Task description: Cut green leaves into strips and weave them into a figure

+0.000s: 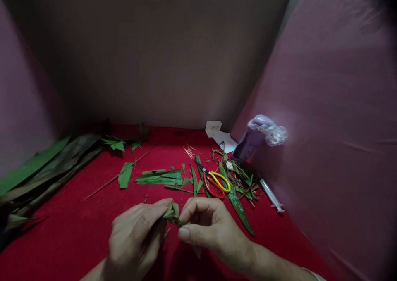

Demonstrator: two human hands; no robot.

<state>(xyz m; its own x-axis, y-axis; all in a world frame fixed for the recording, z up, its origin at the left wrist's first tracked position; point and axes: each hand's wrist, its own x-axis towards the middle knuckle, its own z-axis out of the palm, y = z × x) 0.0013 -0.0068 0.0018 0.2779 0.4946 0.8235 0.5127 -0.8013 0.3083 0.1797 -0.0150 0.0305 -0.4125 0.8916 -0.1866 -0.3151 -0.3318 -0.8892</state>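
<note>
Between my two hands is a small folded piece of dull green leaf (172, 215). My left hand (136, 233) is closed on its left side, with the back of the hand toward me and the fingertips partly hidden. The thumb and index finger of my right hand (211, 227) pinch the leaf's right edge. Just beyond the hands lie scissors (207, 177) with one red and one yellow handle, their blades pointing away. Cut green leaf strips (159, 177) rest to the left of the scissors.
Toothpicks (190, 151) lie beyond the scissors on the red cloth (77, 231). Leaf scraps and stems (245, 184), a syringe (271, 195), a plastic-wrapped purple bottle (251, 140) and white papers (225, 140) are on the right. Long leaves (62, 161) and a thin stick (107, 182) are left.
</note>
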